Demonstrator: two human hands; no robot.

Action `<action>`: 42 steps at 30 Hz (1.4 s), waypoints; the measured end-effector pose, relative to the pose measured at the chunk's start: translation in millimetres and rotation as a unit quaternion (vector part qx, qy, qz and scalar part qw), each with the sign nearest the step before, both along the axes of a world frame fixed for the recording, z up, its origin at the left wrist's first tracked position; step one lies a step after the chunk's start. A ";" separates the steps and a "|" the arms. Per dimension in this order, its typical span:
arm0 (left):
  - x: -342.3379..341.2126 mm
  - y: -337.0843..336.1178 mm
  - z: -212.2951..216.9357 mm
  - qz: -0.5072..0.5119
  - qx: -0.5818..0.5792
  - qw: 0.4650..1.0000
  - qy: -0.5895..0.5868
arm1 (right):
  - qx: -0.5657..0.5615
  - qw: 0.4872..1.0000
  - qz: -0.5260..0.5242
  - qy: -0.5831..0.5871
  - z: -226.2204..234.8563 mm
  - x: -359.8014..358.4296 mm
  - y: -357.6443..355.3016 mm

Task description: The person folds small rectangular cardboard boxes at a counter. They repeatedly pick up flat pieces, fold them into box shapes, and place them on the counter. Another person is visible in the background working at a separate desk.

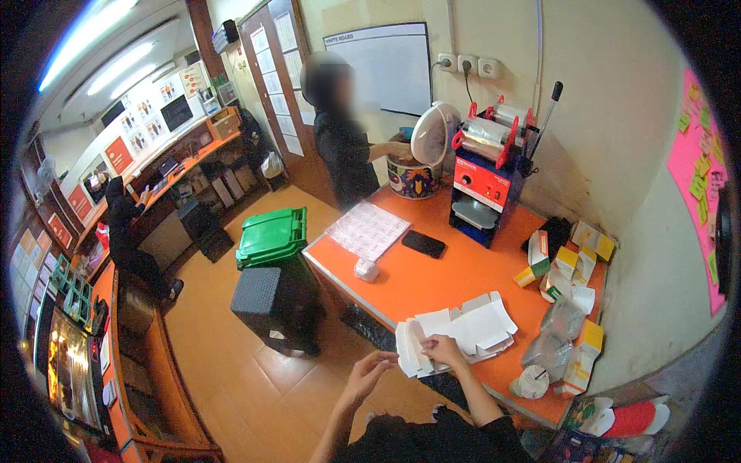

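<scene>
An unfolded white cardboard box (417, 349) projects over the near edge of the orange table. My right hand (445, 352) is closed on its folded-up panel, with fingers and thumb bent together. Beside the box's left edge is my left hand (370, 376), its fingers apart and the tips close to the card; whether they touch it I cannot tell. Under and behind this piece lie more flat white box sheets (482, 326). A black phone (424, 245) and a pink-and-white printed sheet (372, 231) lie farther back on the table.
A sealing machine (477, 189) with a long lever stands at the back. Small opened cartons (575, 266), clear plastic containers (549, 343) and a lidded cup (531, 381) crowd the right side. Green (272, 236) and black bins (266, 305) stand left. A co-worker (340, 139) handles a patterned tub (413, 177).
</scene>
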State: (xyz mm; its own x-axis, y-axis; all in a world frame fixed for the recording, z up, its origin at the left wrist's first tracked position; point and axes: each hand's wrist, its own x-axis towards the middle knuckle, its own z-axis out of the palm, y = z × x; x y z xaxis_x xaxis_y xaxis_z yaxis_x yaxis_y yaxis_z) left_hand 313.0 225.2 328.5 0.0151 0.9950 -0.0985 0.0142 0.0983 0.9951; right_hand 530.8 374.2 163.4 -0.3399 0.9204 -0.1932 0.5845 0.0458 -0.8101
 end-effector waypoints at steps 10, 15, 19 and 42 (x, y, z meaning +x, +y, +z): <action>4.2 6.2 -0.8 0.021 -0.079 0.980 -0.180 | 0.426 0.889 -0.165 -0.022 184.2 8.0 -55.1; 24.5 16.5 11.4 0.088 0.022 0.985 -0.149 | 0.295 0.934 0.186 0.079 232.2 -37.3 -111.4; 12.4 3.4 24.5 0.050 0.061 0.997 0.005 | 0.434 0.898 0.073 0.004 253.8 -32.7 -95.9; 29.3 -13.6 82.2 0.356 0.389 0.717 0.455 | 0.600 0.797 -0.054 0.049 265.5 -45.3 -86.4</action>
State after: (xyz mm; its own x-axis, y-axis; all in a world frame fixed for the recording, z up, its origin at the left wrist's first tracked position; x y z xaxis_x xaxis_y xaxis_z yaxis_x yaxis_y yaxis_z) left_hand 342.2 211.6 410.7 -0.2422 0.4763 0.8453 0.9154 -0.1766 0.3618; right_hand 485.5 287.8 428.9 -0.2058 0.4477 0.8702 0.5745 0.7752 -0.2629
